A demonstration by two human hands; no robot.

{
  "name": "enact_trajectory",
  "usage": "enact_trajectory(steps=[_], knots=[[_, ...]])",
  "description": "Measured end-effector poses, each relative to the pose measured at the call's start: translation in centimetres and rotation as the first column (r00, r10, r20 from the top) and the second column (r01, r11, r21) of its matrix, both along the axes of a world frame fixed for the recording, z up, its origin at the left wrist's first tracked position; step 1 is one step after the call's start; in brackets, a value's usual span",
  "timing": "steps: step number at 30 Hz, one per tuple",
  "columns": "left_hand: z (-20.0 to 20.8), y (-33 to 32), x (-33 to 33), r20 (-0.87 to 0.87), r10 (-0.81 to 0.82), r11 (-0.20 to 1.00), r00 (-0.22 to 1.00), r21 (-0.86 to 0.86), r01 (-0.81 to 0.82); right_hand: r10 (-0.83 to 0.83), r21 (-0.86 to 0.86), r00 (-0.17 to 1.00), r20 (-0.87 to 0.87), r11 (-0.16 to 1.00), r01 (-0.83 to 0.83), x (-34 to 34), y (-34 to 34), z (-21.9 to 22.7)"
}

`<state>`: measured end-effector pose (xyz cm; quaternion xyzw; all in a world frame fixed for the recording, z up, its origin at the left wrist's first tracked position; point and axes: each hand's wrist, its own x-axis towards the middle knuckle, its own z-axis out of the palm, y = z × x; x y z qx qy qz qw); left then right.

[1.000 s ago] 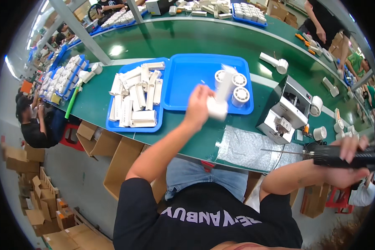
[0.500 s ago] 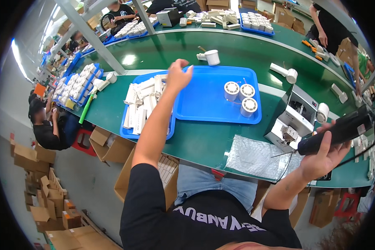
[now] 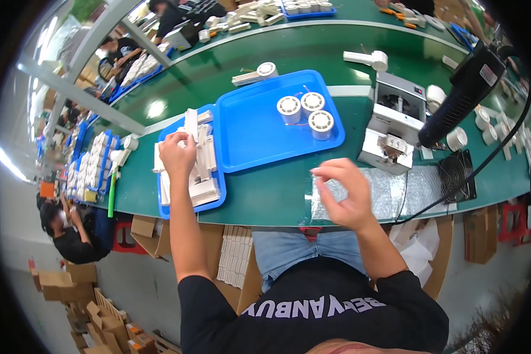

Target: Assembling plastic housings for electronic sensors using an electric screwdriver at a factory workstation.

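Observation:
My left hand [image 3: 179, 154] is over a blue tray [image 3: 219, 197] heaped with long white plastic pieces [image 3: 205, 192]. Its fingers are curled in among them, and what they hold, if anything, is hidden. Off the table's front edge, my right hand [image 3: 345, 192] is raised with thumb and fingers apart, holding nothing. A black corded, cylindrical hand tool [image 3: 463, 97] leans at the right, clear of both hands. Three round white slotted housings [image 3: 311, 112] with thin wires stand in a larger blue tray [image 3: 251, 138].
A grey metal machine [image 3: 395, 112] stands right of the trays, beside silvery bubble wrap [image 3: 366, 183] and a black square fan [image 3: 459, 176]. White handled assemblies [image 3: 371, 59] lie across the green table [image 3: 259, 194]. A bright green stick [image 3: 112, 194] lies left. Other people work beyond.
My right hand has let go of the black tool and moved left, toward my front. My left hand has come back from beyond the trays onto the white pieces. The view has shifted.

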<state>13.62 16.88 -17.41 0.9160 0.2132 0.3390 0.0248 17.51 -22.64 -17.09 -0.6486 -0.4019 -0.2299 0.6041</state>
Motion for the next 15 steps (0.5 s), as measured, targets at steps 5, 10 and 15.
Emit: enact_trajectory(steps=[5,10,15], knots=[[3.2,-14.4,-1.4,0.168,-0.647,0.567,0.744,-0.546,0.616,-0.097,-0.138,0.958,-0.269,0.989,0.061,-2.0,0.7,-3.1],[2.6,-20.8,-0.9,0.177,-0.963,-0.074,0.204,-0.899,0.432,-0.191,-0.273,0.98,0.059,0.941,0.2,-2.0,-2.1,-5.7],[-0.6,-17.9,6.9,0.037,-0.547,0.795,0.836,-0.291,0.532,-0.083,-0.028,0.91,-0.406,0.997,0.078,-1.5,-4.5,-7.2]])
